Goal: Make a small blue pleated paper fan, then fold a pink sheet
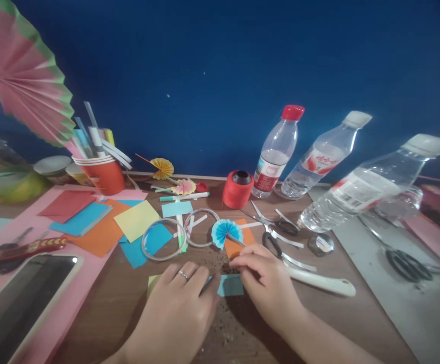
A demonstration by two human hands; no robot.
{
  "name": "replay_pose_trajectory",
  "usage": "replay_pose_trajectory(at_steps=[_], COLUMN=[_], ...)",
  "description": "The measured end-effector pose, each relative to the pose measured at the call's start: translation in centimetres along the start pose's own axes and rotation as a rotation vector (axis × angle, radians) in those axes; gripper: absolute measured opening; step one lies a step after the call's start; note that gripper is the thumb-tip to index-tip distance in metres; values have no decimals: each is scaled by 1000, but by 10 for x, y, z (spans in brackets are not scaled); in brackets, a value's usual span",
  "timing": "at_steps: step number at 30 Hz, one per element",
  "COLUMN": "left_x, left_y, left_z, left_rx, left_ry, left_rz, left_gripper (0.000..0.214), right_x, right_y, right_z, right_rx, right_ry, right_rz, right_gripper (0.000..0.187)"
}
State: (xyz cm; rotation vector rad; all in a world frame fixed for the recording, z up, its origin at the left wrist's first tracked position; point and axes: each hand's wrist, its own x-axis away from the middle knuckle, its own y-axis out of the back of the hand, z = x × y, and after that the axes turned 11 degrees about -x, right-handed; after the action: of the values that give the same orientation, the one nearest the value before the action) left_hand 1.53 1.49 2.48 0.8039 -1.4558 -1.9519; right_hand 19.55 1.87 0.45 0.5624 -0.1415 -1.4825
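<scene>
My left hand [180,308], with a ring on one finger, lies on the table with its fingers bent down over a light blue paper strip [231,285]. The strip's left part is hidden under that hand. Curled fingers and thumb of my right hand [267,285] come close together at the strip's right end; I cannot make out what is between them. Just beyond them lies a small blue pleated paper fan [225,232] with a thin stick pointing toward the right hand. An orange paper square [245,236] is partly under the fan. Dark crumbs are scattered between the hands.
Scissors [271,230], a white-handled tool [322,281] and paper strips lie at right, before several plastic bottles [276,156]. Red tape [238,189] stands behind. Clear tape rings [163,239], coloured papers [136,221], a red cup [104,177] and a phone [26,308] are at left.
</scene>
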Motion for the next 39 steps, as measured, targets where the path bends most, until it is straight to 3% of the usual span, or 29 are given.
replay_pose_trajectory(at_steps=[5, 19, 23, 30, 39], left_x=[0, -3, -2, -1, -1], left_y=[-2, -3, -5, -2, -2], left_z=[-1, 6, 5, 5, 3], left_rx=[25, 374, 327, 59, 34], left_ry=[-8, 193, 121, 3, -3], left_rz=[-32, 127, 128, 114, 150], left_gripper=[16, 18, 21, 36, 27], right_x=[4, 4, 4, 4, 5], right_y=[-4, -5, -6, -7, -4], right_z=[1, -2, -4, -4, -1], right_rx=[232, 311, 337, 379, 398], right_ry=[163, 183, 210, 268, 264], right_rz=[100, 139, 119, 89, 122], right_gripper=[24, 21, 21, 16, 16])
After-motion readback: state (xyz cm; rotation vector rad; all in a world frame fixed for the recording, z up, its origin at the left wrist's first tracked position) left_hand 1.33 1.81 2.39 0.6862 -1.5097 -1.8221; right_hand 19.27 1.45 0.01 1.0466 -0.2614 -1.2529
